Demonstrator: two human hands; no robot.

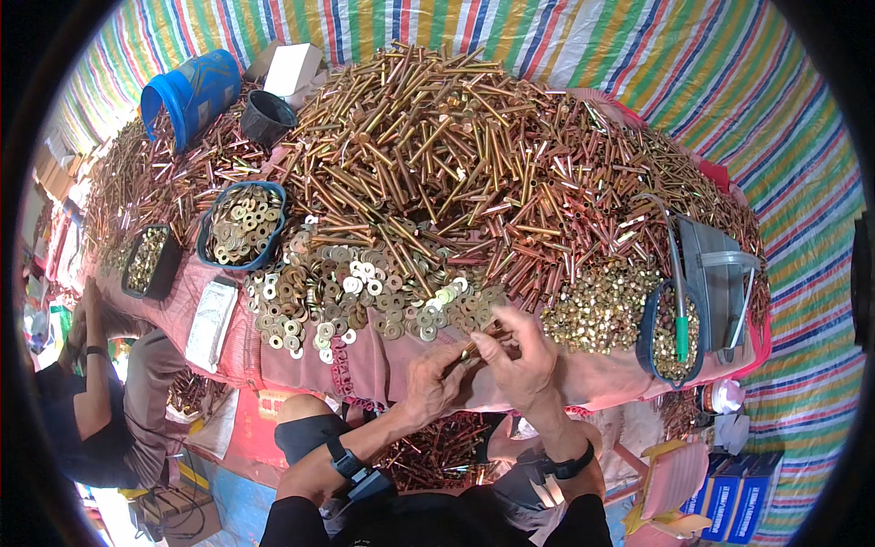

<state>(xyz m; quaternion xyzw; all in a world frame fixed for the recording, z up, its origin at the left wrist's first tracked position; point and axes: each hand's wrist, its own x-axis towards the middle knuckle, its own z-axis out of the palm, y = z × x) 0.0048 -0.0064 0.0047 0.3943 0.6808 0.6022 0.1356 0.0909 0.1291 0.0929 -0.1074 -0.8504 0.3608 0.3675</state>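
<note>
Nearest me, loose bolts [437, 451] lie heaped below my hands. My left hand [430, 378] and right hand [526, 365] are close together, fingers pinched on a slim brassy bolt [470, 350] between them; which end is which I cannot tell. I judge it light, rigid and hard to damage, though its smooth shank may roll, so mid-shank suits a grip. Beyond lie washers [365, 287], then the big bolt pile [410, 137].
</note>
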